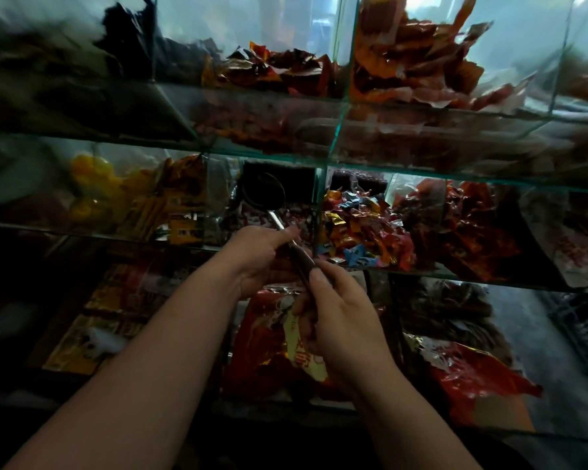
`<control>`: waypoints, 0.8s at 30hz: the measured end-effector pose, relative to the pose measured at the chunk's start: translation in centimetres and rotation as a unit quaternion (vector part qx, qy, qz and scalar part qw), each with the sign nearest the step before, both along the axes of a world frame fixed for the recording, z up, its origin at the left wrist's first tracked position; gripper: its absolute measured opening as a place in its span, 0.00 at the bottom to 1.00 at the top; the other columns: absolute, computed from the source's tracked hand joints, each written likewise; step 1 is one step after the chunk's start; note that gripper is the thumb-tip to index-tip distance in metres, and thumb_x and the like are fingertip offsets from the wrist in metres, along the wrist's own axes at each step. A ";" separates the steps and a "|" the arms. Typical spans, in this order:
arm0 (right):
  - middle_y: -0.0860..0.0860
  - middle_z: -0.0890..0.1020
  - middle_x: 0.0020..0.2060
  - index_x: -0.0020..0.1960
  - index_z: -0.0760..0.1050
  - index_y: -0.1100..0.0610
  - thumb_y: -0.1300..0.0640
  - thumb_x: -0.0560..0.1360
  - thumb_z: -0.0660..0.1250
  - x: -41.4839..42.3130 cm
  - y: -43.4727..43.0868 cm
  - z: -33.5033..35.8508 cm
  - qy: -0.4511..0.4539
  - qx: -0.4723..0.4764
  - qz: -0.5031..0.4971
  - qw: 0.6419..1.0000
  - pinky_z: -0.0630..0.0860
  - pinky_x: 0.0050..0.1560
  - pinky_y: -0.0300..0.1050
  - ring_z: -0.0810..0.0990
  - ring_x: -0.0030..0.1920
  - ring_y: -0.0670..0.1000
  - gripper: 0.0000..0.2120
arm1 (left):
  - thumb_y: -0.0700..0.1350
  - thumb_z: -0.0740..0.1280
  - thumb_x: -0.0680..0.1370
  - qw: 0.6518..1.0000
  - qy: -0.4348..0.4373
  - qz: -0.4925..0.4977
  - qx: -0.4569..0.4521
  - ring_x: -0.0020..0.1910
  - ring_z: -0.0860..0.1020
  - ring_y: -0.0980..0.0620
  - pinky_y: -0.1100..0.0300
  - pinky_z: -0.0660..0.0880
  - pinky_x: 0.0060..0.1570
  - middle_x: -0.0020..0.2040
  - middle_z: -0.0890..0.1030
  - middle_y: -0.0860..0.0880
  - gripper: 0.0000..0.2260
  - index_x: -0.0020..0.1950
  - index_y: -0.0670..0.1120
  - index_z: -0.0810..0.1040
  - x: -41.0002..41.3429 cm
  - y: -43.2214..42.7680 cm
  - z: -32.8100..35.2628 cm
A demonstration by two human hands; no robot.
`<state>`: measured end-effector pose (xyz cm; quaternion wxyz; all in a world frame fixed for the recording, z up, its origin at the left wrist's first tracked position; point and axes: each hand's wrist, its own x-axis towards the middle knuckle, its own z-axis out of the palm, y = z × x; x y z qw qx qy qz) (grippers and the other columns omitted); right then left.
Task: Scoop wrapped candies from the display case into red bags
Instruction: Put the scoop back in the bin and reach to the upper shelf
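Hands of a person meet at the centre of a head-camera view, in front of a glass display case (333, 144) with three tiers of compartments. The left hand (262, 256) curls its fingers round a scoop (286, 232) where the thin metal shaft joins the dark handle. The right hand (340, 317) pinches the near end of that handle, with its index finger laid along it.

The scoop looks like a ladle: a round, dark, shallow bowl on a slim silver shaft, ending in a dark brown grip. Its bowl sits up inside a middle-tier compartment, above small reddish sweets that are too blurred to make out.

Just right of that compartment, behind a glass divider, lies a heap of wrapped candies (357, 228) in shiny red, gold, blue and orange wrappers.

Directly under both hands is a red bag (269, 337), glossy and crumpled, with a yellow printed panel and a silvery foil edge. Its top touches the curled lower fingers of the right hand; whether they grip it cannot be told.

Yellow sweets (92, 188) fill a compartment to the left. Flat orange-red packets (418, 62) pile in the top tier.
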<state>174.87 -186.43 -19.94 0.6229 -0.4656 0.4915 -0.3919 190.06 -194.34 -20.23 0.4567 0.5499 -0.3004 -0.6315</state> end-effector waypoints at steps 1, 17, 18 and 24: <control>0.47 0.81 0.31 0.58 0.76 0.37 0.49 0.85 0.59 1.0 -1.2 -0.3 -0.002 -0.006 -0.008 1.000 0.70 0.25 0.38 0.76 0.27 0.43 0.09 | 0.47 0.67 0.83 1.000 -0.021 0.016 -0.001 0.35 0.86 0.44 0.55 0.80 0.30 0.41 0.86 0.39 0.13 0.52 0.37 0.81 0.6 -0.1 -0.3; 0.57 0.73 0.66 0.69 0.71 0.54 0.60 0.77 0.70 5.0 -11.4 1.1 0.586 -0.259 0.040 0.766 0.76 0.45 0.53 0.78 0.60 0.61 0.22 | 0.44 0.69 0.82 0.959 -0.201 0.145 -0.140 0.30 0.81 0.55 0.64 0.77 0.30 0.37 0.85 0.50 0.03 0.50 0.48 0.82 2.9 4.0 -2.6; 0.55 0.77 0.62 0.67 0.74 0.53 0.57 0.77 0.70 3.9 -10.5 1.7 0.578 -0.302 0.021 0.758 0.76 0.43 0.51 0.80 0.57 0.58 0.19 | 0.44 0.69 0.82 0.953 -0.213 0.146 -0.160 0.29 0.81 0.55 0.65 0.77 0.29 0.37 0.85 0.50 0.03 0.49 0.49 0.82 2.4 4.1 -2.0; 0.38 0.82 0.39 0.53 0.83 0.52 0.57 0.77 0.74 -5.0 -6.0 5.9 0.201 -0.439 -0.218 0.849 0.80 0.40 0.32 0.84 0.40 0.39 0.05 | 0.47 0.71 0.81 0.905 -0.256 0.128 -0.313 0.37 0.83 0.56 0.65 0.79 0.34 0.40 0.85 0.54 0.06 0.46 0.58 0.83 -2.6 4.0 3.3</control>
